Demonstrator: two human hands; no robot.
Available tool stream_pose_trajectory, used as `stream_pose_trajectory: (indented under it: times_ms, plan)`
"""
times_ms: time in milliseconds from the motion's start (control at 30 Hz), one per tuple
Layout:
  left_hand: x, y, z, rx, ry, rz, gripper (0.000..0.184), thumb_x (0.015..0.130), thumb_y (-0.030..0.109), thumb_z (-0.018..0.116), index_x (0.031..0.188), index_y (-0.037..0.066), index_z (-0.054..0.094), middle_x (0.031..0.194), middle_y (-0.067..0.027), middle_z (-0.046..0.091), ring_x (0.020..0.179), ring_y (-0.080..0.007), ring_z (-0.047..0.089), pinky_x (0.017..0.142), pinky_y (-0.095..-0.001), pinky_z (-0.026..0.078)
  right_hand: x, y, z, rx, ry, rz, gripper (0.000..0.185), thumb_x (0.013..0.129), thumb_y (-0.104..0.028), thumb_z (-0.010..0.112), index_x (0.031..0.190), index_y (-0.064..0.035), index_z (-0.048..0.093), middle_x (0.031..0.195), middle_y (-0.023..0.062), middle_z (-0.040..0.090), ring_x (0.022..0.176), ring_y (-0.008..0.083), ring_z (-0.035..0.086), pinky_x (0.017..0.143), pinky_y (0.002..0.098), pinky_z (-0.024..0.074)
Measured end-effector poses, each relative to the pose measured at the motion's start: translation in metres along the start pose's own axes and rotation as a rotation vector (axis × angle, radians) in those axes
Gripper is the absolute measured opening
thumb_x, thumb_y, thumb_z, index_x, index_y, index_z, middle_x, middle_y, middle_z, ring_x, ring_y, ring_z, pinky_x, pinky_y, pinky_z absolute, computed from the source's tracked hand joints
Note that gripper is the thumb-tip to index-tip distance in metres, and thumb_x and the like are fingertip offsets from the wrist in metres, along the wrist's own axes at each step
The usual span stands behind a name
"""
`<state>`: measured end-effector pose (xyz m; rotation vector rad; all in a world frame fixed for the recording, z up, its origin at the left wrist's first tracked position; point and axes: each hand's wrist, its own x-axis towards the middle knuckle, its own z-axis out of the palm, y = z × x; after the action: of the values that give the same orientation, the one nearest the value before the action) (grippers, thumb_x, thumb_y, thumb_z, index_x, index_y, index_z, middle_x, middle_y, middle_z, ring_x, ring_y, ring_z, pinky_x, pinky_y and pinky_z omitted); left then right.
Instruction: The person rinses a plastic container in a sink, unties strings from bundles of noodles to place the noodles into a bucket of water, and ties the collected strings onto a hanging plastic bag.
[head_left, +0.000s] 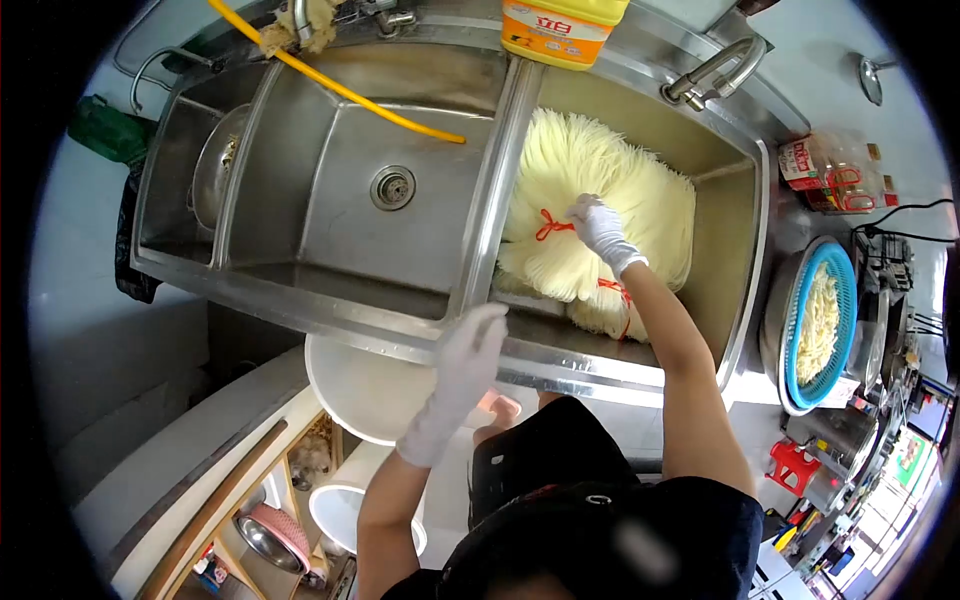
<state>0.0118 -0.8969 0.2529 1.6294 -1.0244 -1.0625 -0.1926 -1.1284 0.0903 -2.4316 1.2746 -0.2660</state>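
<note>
Pale yellow noodle-like strands (640, 190) fill much of the right sink basin, gathered in bundles. A red tie (552, 226) goes round one bundle, and another red tie (614, 290) lies nearer the front edge. My right hand (602, 228), in a white glove, is on the strands beside the first tie, its fingers bent and pinched on some of them. My left hand (468, 360), also in a white glove, hangs over the front rim of the sink, left of the strands. Its fingers are stretched out and nothing is in them.
The middle basin (400, 250) has a drain, with a yellow hose (360, 98) reaching in. A yellow jug (562, 32) stands behind the divider. A tap (715, 75) overhangs the right rear. At the right is a blue basket (848, 300) of pale strips. White tubs (350, 390) stand below the front edge.
</note>
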Motion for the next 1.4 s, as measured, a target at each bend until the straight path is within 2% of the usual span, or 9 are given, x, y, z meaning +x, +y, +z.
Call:
stream_pose_trajectory:
  times_ms: [200, 367, 633, 833, 933, 1033, 1233, 1333, 1400]
  plan:
    - [0.095, -0.019, 0.066, -0.09, -0.136, -0.272, 0.018, 0.09, 0.012, 0.052, 0.1, -0.001, 0.059, 0.078, -0.0045, 0.061, 0.068, -0.0109, 0.057, 0.064, -0.0239, 0.047, 0.022, 0.01, 0.015, -0.025, -0.138, -0.19, 0.007, 0.072, -0.013, 0.061, 0.077, -0.0135, 0.065, 0.079, 0.0046, 0.058, 0.084, 0.025, 0.056, 0.071, 0.037, 0.048]
    - [0.126, -0.045, 0.104, -0.174, 0.063, -0.453, 0.018, 0.089, 0.015, 0.054, 0.096, -0.001, 0.058, 0.076, -0.0073, 0.061, 0.067, -0.0133, 0.059, 0.061, -0.0254, 0.047, 0.035, 0.008, 0.022, -0.231, -0.287, -0.384, 0.008, 0.071, -0.01, 0.059, 0.077, -0.0098, 0.064, 0.076, 0.0063, 0.057, 0.082, 0.0246, 0.056, 0.067, 0.0355, 0.0479]
    - [0.153, -0.108, 0.12, -0.213, 0.114, -0.675, 0.017, 0.087, 0.006, 0.048, 0.099, -0.002, 0.057, 0.08, -0.0107, 0.062, 0.065, -0.0152, 0.06, 0.055, -0.0262, 0.046, 0.031, -0.001, 0.023, -0.452, -0.287, -0.358, 0.01, 0.07, -0.007, 0.056, 0.08, -0.0071, 0.06, 0.081, 0.0091, 0.056, 0.079, 0.0248, 0.055, 0.065, 0.0337, 0.0474]
    - [0.154, -0.165, 0.139, 0.308, 0.276, -0.057, 0.019, 0.081, 0.006, 0.049, 0.096, -0.001, 0.059, 0.078, -0.016, 0.063, 0.075, -0.0326, 0.061, 0.069, -0.039, 0.048, 0.034, 0.023, -0.005, -0.031, -0.277, -0.255, 0.012, 0.07, -0.007, 0.06, 0.081, -0.0061, 0.057, 0.084, 0.01, 0.055, 0.085, 0.0284, 0.054, 0.071, 0.0365, 0.0474]
    - [0.166, -0.167, 0.146, 0.394, 0.282, 0.037, 0.023, 0.08, 0.008, 0.052, 0.1, 0.002, 0.061, 0.083, -0.018, 0.064, 0.08, -0.034, 0.062, 0.073, -0.0401, 0.048, 0.024, 0.036, -0.02, 0.123, -0.19, -0.305, 0.011, 0.071, -0.009, 0.061, 0.081, -0.0064, 0.057, 0.085, 0.0094, 0.055, 0.086, 0.0286, 0.054, 0.073, 0.0386, 0.0468]
    - [0.174, -0.153, 0.142, 0.38, 0.067, -0.301, 0.025, 0.078, 0.012, 0.053, 0.1, 0.005, 0.063, 0.087, -0.019, 0.064, 0.084, -0.0343, 0.061, 0.076, -0.0397, 0.048, 0.018, 0.04, -0.02, 0.156, -0.174, -0.303, 0.01, 0.072, -0.011, 0.062, 0.079, -0.0057, 0.057, 0.084, 0.0092, 0.055, 0.087, 0.0286, 0.053, 0.074, 0.0393, 0.0464]
    - [0.182, -0.138, 0.135, 0.593, -0.158, -0.361, 0.022, 0.076, 0.016, 0.053, 0.09, 0.006, 0.067, 0.088, -0.0172, 0.065, 0.083, -0.0341, 0.062, 0.073, -0.0395, 0.048, 0.016, 0.045, -0.012, 0.159, -0.185, -0.251, 0.013, 0.071, -0.012, 0.064, 0.08, -0.0057, 0.057, 0.084, 0.0089, 0.055, 0.087, 0.0286, 0.053, 0.073, 0.0387, 0.0463]
    - [0.184, -0.125, 0.138, 0.465, -0.053, -0.441, 0.019, 0.074, 0.011, 0.054, 0.087, 0.007, 0.068, 0.085, -0.0161, 0.065, 0.08, -0.0331, 0.062, 0.072, -0.0395, 0.048, 0.012, 0.038, -0.015, 0.144, -0.159, -0.238, 0.013, 0.071, -0.012, 0.064, 0.081, -0.0068, 0.057, 0.084, 0.0088, 0.055, 0.086, 0.0286, 0.053, 0.073, 0.0392, 0.0458]
    - [0.188, -0.148, 0.14, 0.106, -0.044, -0.619, 0.02, 0.072, 0.005, 0.057, 0.089, 0.004, 0.067, 0.081, -0.0148, 0.066, 0.078, -0.0265, 0.063, 0.072, -0.0344, 0.048, 0.007, 0.033, -0.016, 0.106, -0.142, -0.237, 0.013, 0.071, -0.012, 0.064, 0.08, -0.0069, 0.058, 0.082, 0.0084, 0.055, 0.085, 0.0285, 0.053, 0.072, 0.0393, 0.0453]
